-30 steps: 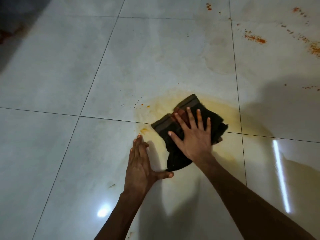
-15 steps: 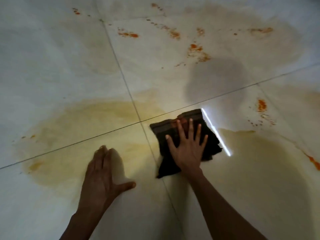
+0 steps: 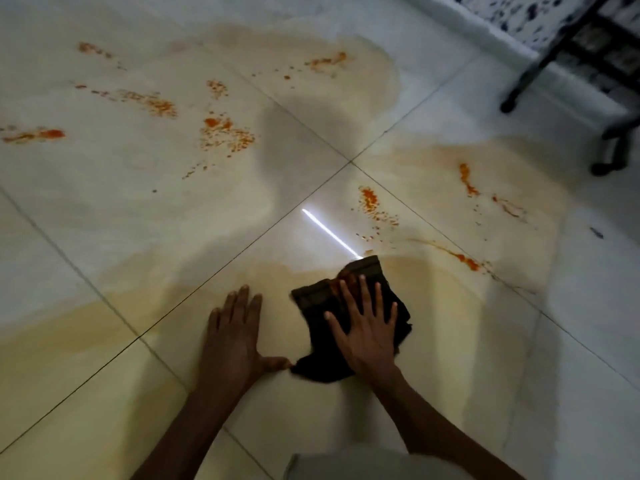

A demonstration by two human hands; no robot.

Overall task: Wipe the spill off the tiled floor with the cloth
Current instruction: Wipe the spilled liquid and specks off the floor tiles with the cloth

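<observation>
Right hand (image 3: 369, 336) flattens crumpled dark cloth (image 3: 322, 341) on glossy, yellow-stained tiles (image 3: 138, 209).

The scene is seen from one head-worn, wide-angle view, aimed forward and down at the tiled floor (image 3: 138, 209), held close above it.

I watch the view swing right as the right hand (image 3: 369, 336) slides the cloth (image 3: 349, 323) across the grout line; the left hand (image 3: 232, 337) follows, thumb now at the cloth's corner, dark furniture legs (image 3: 540, 57) appearing.
</observation>
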